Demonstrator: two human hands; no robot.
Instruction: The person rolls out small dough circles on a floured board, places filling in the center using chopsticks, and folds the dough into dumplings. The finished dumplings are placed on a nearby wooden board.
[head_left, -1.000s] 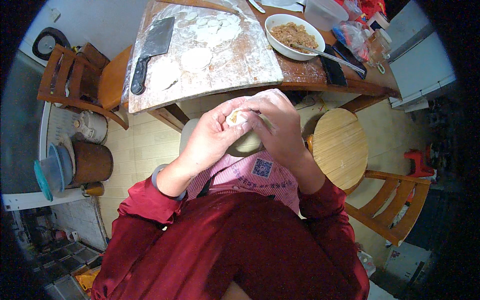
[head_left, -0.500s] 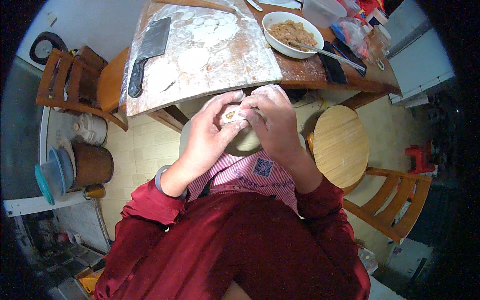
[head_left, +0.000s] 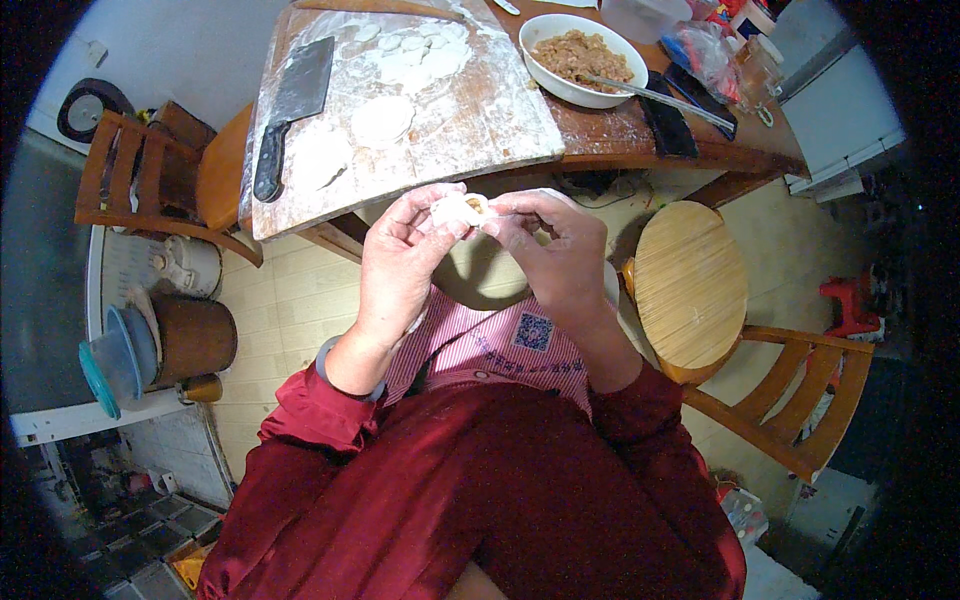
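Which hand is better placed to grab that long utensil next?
Probably the right hand: it's nearer the white bowl, and the long utensil sticks out rightward. The left hand is farther away. Both hold the filled dough wrapper.

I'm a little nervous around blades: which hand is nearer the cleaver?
Left. The left hand is to the right of the cleaver and lower in the picture; the right hand is also lower, but farther to the right.

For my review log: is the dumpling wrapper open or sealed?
Open: filling shows in the dumpling wrapper, held between left hand and right hand.
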